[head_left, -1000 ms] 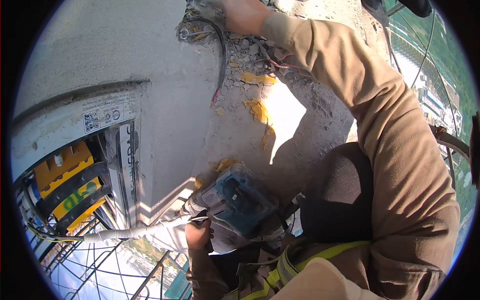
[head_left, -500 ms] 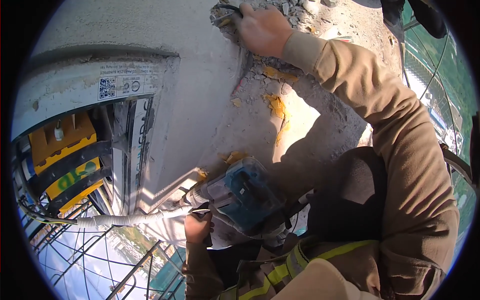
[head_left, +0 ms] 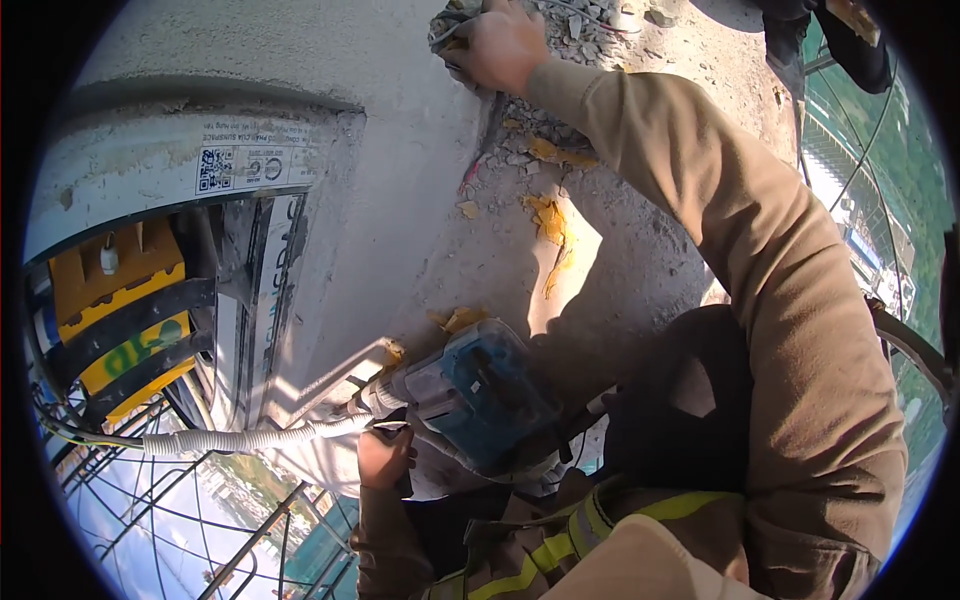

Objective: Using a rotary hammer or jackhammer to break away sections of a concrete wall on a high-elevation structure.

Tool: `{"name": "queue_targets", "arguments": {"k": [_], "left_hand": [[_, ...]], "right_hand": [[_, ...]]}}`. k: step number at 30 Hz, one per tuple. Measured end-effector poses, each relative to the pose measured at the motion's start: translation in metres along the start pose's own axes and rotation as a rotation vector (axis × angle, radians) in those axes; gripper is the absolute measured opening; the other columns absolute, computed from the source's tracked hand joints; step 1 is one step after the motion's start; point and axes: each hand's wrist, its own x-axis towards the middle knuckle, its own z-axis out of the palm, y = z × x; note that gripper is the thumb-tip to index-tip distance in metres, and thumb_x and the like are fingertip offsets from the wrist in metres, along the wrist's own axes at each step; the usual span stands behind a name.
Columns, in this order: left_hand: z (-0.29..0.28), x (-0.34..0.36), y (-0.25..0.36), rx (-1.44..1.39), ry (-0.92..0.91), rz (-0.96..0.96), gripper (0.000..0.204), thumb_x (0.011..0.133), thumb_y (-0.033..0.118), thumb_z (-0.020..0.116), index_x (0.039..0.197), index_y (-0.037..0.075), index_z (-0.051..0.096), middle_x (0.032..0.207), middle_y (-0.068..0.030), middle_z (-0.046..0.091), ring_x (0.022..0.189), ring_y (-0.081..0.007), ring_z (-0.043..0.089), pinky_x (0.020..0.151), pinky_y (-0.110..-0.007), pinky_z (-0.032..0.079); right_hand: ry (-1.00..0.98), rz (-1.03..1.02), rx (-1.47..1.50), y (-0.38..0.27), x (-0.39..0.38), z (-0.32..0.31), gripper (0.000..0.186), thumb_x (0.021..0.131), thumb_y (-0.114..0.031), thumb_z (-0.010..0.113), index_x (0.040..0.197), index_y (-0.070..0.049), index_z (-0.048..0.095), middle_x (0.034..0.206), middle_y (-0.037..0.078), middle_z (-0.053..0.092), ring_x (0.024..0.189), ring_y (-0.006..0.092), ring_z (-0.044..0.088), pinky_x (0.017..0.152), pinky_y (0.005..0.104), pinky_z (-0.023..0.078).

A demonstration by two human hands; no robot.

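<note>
My right hand (head_left: 505, 45) reaches to a broken hole in the grey concrete wall at the top, its fingers curled around a loop of cable (head_left: 452, 32). Some of the fingertips are hidden in the rubble there. Low in the view, my left hand (head_left: 386, 457) is closed on a small black object (head_left: 404, 484) whose kind I cannot make out. Just beside it ends a white corrugated conduit (head_left: 250, 438), with wires coming out of its left end. Right of that hand lies a clear blue plastic box (head_left: 495, 385) with a grey hose-like part.
Broken concrete and yellow scraps (head_left: 548, 222) litter the ledge (head_left: 480, 265). At left, a window-like frame (head_left: 150, 165) surrounds yellow equipment (head_left: 120, 275). Metal bars (head_left: 250, 545) stand below left, above a drop. Another person's dark-clad leg (head_left: 850, 45) shows at the upper right.
My right hand has shifted slightly left and up at the hole, and a thin wire now shows to its right. My left hand stays by the conduit; the view has moved a little.
</note>
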Motion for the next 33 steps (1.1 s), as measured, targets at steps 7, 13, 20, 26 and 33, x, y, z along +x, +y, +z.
{"name": "queue_targets", "arguments": {"k": [7,13,20,26,33], "left_hand": [[-0.001,0.000,0.000,-0.057,-0.033,0.016,0.025,0.088,0.015,0.073,0.092,-0.009,0.068,0.065,-0.0138,0.067,0.051,-0.0208,0.065,0.046,-0.033,0.052],[0.002,-0.001,0.004,-0.038,-0.013,0.031,0.025,0.090,0.017,0.073,0.088,-0.008,0.068,0.064,-0.0134,0.068,0.050,-0.0197,0.065,0.046,-0.032,0.052],[0.003,0.000,0.001,-0.044,0.008,0.016,0.025,0.090,0.017,0.073,0.090,-0.008,0.069,0.064,-0.0135,0.068,0.049,-0.0201,0.065,0.046,-0.033,0.052],[0.005,-0.001,0.005,-0.020,0.018,0.006,0.025,0.090,0.017,0.073,0.090,-0.007,0.069,0.065,-0.0136,0.068,0.049,-0.0205,0.065,0.046,-0.033,0.052],[0.005,-0.001,0.006,-0.040,0.010,0.000,0.024,0.090,0.017,0.073,0.091,-0.007,0.068,0.066,-0.0137,0.068,0.050,-0.0206,0.065,0.046,-0.033,0.052]], "right_hand": [[-0.106,0.168,0.210,0.025,0.004,0.065,0.020,0.085,-0.033,0.076,0.098,-0.020,0.083,0.106,0.012,0.062,0.107,0.0326,0.063,0.091,0.0447,0.051],[-0.190,0.009,0.306,0.059,0.017,0.071,0.025,0.085,-0.026,0.072,0.105,-0.014,0.082,0.110,0.010,0.066,0.093,0.0335,0.071,0.083,0.0477,0.055],[-0.462,-0.057,0.333,0.071,0.030,0.048,0.034,0.082,-0.034,0.078,0.114,-0.024,0.081,0.118,0.009,0.065,0.124,0.0304,0.058,0.100,0.0493,0.045],[-0.306,-0.185,0.216,0.056,0.019,0.035,0.031,0.084,-0.033,0.078,0.113,-0.022,0.080,0.109,0.010,0.059,0.111,0.0301,0.062,0.092,0.0445,0.049],[-0.291,-0.247,0.152,0.046,0.018,0.033,0.025,0.087,-0.030,0.075,0.111,-0.024,0.081,0.110,0.009,0.059,0.111,0.0283,0.061,0.092,0.0475,0.046]]}}
